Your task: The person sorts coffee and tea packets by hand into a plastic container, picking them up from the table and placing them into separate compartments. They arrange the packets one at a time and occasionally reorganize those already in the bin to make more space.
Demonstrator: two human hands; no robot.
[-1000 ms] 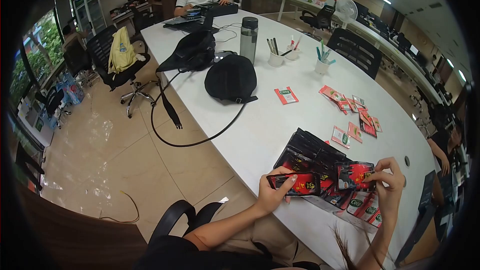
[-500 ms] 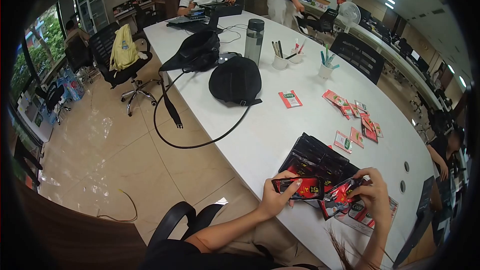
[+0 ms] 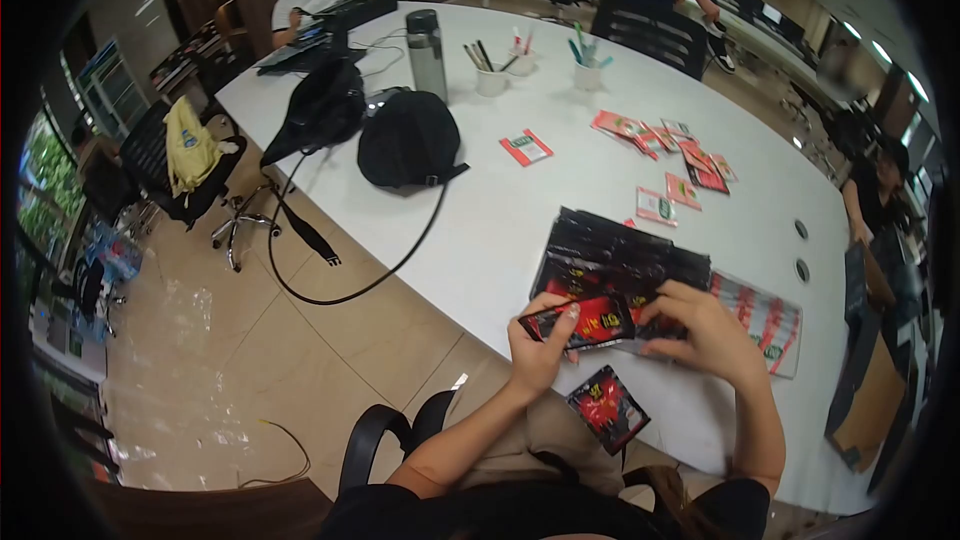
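My left hand [image 3: 540,348] grips a black and red foil packet [image 3: 597,321], thumb pressed on its face. Curved and apart, the fingers of my right hand [image 3: 700,325] are close to that packet's right end, with nothing seen between them. Behind both hands lies a row of black packets [image 3: 625,245] packed closely together, partly hidden by the hands. Another black and red packet [image 3: 608,410] shows below my hands at the table's front edge, overlapping my lap in this view. A clear flat pack with red and white packets [image 3: 765,325] lies beside my right wrist.
Red and white packets [image 3: 655,206] are scattered across the white table [image 3: 480,240]. Farther back stand a black cap [image 3: 410,140], a black bag [image 3: 320,110], a bottle [image 3: 427,60] and cups of pens [image 3: 588,72]. A person [image 3: 315,0] sits at the far end.
My right hand has let go of a black and red packet, which now shows lower, at the table edge. The view has turned rightward; my left hand still holds its packet.
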